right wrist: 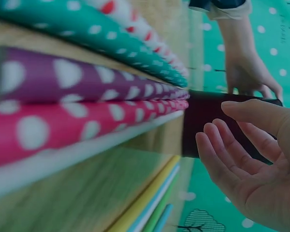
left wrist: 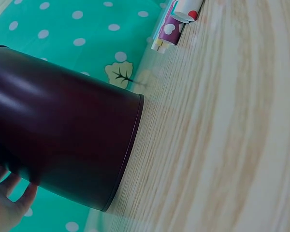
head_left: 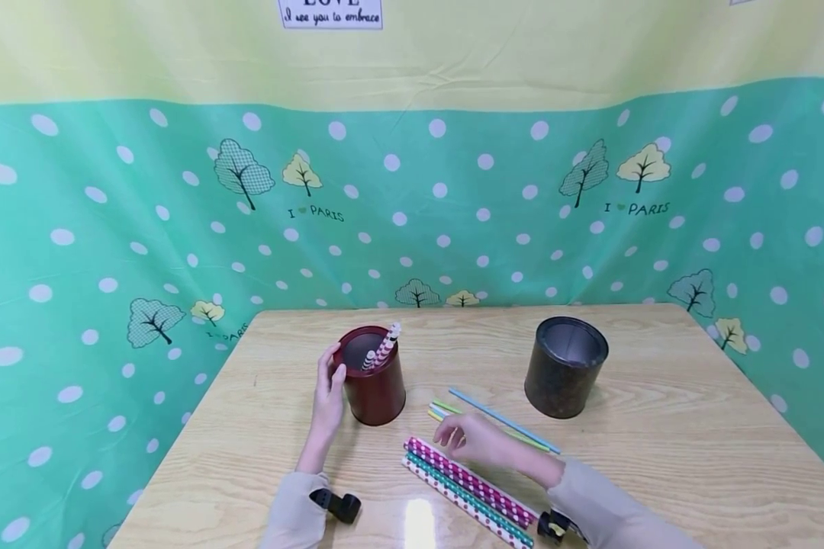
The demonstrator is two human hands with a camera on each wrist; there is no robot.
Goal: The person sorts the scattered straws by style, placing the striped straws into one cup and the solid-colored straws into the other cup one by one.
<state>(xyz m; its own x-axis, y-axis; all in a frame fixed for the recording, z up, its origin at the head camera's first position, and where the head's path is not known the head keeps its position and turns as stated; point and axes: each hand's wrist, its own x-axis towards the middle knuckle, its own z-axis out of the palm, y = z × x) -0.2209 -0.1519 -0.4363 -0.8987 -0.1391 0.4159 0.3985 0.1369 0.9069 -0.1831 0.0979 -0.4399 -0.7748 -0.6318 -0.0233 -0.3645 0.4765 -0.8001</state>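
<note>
At the left side, one left hand (head_left: 327, 396) is placed on one dark red can (head_left: 376, 396); its fingers are at the rim and its thumb is on the outside wall, so it grasps the can. This can stands upright on one wooden table (head_left: 213, 457). Inside it lean at least two striped straws (head_left: 384, 349), pink and black with white; the exact number I cannot tell.

Nearer to the person, in the middle, a row of thick dotted straws (head_left: 468, 496) lies side by side. I count at least four: one white with red dots, one green, one purple and one pink.

Over the upper part of this row is one right hand (head_left: 477, 441), its fingers loosely bent, grasping nothing. Just beyond it lie at least four thin straws (head_left: 504, 422): yellow, light blue, green and blue.

At the right, well apart from the red one, stands one blackish can (head_left: 564, 381), upright.
</note>
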